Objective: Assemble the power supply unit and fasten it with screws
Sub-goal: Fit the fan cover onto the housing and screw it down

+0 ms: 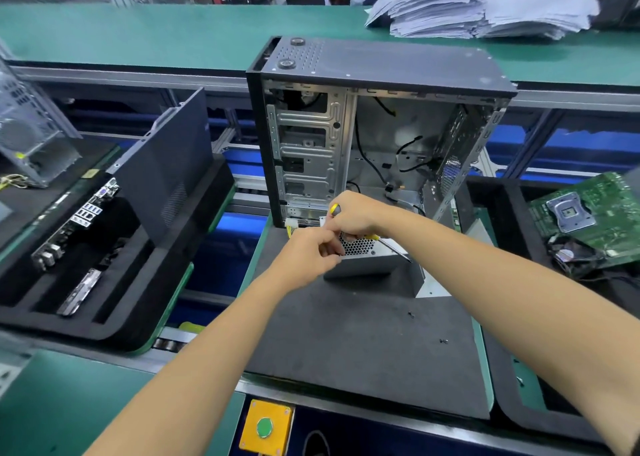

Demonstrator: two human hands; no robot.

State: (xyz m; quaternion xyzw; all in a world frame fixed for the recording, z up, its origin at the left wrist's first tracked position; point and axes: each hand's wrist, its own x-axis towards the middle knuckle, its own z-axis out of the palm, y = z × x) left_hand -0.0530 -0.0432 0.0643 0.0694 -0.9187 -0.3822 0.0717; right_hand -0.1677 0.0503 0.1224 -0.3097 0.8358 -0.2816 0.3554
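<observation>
An open black computer case (381, 75) stands upright on a dark foam mat (363, 345), its bare metal inside facing me. In front of it lies the grey power supply unit (367, 265) with a honeycomb grille. My right hand (356, 213) grips a yellow-handled screwdriver (391, 248) whose shaft slants down to the right over the unit. My left hand (311, 251) pinches at the unit's grille edge; what its fingertips hold is hidden. Two small black screws (411, 314) (443, 341) lie loose on the mat.
A black foam tray (114, 324) at the left holds a motherboard (76, 220) and a leaning side panel (166, 165). A green circuit board (595, 213) with a fan sits at the right. Paper stacks (485, 9) lie on the far green bench. A yellow button box (266, 428) is near me.
</observation>
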